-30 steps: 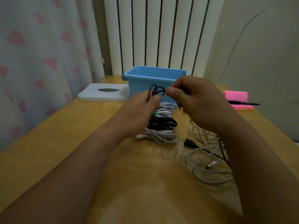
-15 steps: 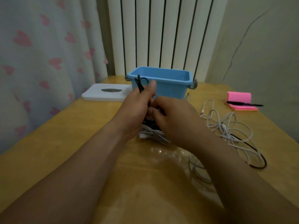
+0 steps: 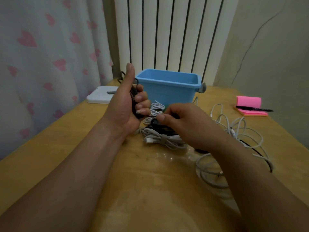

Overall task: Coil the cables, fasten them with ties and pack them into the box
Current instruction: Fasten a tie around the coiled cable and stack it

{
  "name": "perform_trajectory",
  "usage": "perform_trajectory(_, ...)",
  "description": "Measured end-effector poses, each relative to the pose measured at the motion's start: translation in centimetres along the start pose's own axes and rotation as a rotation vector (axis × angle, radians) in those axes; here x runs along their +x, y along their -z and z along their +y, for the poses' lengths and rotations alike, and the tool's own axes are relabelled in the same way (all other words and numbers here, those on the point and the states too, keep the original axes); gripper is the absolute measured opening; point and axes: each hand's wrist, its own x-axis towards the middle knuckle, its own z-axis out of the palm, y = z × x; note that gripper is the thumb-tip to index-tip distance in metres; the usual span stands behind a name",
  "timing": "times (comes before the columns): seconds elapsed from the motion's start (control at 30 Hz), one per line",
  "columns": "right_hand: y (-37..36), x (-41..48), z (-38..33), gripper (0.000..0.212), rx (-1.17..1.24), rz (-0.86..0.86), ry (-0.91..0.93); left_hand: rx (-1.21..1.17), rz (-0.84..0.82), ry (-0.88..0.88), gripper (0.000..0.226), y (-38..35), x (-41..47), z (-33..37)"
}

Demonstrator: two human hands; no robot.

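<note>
My left hand (image 3: 128, 104) is raised in front of the blue box (image 3: 168, 87), thumb up, fingers curled round a coiled thin black cable (image 3: 134, 96). My right hand (image 3: 182, 124) is low over the pile of tied bundles and pinches a black tie or cable end (image 3: 154, 121). A white bundle wrapped with a grey tie (image 3: 163, 139) lies just before the hands. Another white bundle (image 3: 156, 108) lies against the box. Loose white cables (image 3: 234, 129) spread to the right, and a white loop (image 3: 209, 171) lies under my right forearm.
The wooden table (image 3: 66, 148) holds a white flat case (image 3: 102, 97) at the back left. A pink sticky-note pad (image 3: 249, 106) with a black pen (image 3: 254, 108) lies at the back right. A radiator and curtain stand behind.
My left hand has turned thumb up and lifted the black coil to the left of the box. My right hand has come off it and dropped to the bundle pile.
</note>
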Motion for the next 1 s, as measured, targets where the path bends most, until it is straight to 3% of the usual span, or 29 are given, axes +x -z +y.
perform_trajectory(0.13, 1.7, -0.1, 0.7, 0.023, 0.084, 0.002, -0.077, 0.134, -0.009, -0.058, 0.064, 0.5, -0.1, 0.7)
perform_trajectory(0.2, 2.6, -0.2, 0.9, 0.007, 0.232, 0.028, -0.095, 0.406, 0.008, -0.109, 0.059, 0.3, -0.3, 0.3)
perform_trajectory(0.3, 3.3, -0.2, 1.0, 0.014, 0.522, 0.079, -0.083, 0.972, -0.078, -0.182, 0.048, -1.2, -1.4, -1.5)
perform_trajectory(0.37, 3.4, -0.1, 0.9, 0.013, 0.556, 0.107, -0.036, 1.137, -0.185, -0.205, 0.048, -2.1, -1.9, -2.8)
perform_trajectory(0.53, 3.9, 0.0, 1.5, 0.013, 0.550, 0.196, 0.010, 1.137, -0.243, -0.238, 0.044, -2.8, -2.0, -3.4)
perform_trajectory(0.7, 4.2, -0.3, 1.4, 0.014, 0.512, 0.164, 0.027, 1.074, -0.264, -0.203, 0.042, -2.6, -2.2, -3.5)
perform_trajectory(0.8, 4.5, -0.6, 1.4, 0.012, 0.469, 0.117, 0.028, 0.845, -0.251, -0.115, 0.047, -2.6, -2.4, -2.9)
perform_trajectory(0.87, 4.9, -0.8, 1.6, 0.017, 0.339, 0.090, 0.004, 0.676, -0.144, -0.153, 0.049, -2.1, -2.1, -2.0)
perform_trajectory(1.0, 4.2, -0.3, 2.0, 0.020, 0.268, 0.187, -0.064, 0.408, -0.003, -0.173, 0.048, -1.2, -1.2, -1.4)
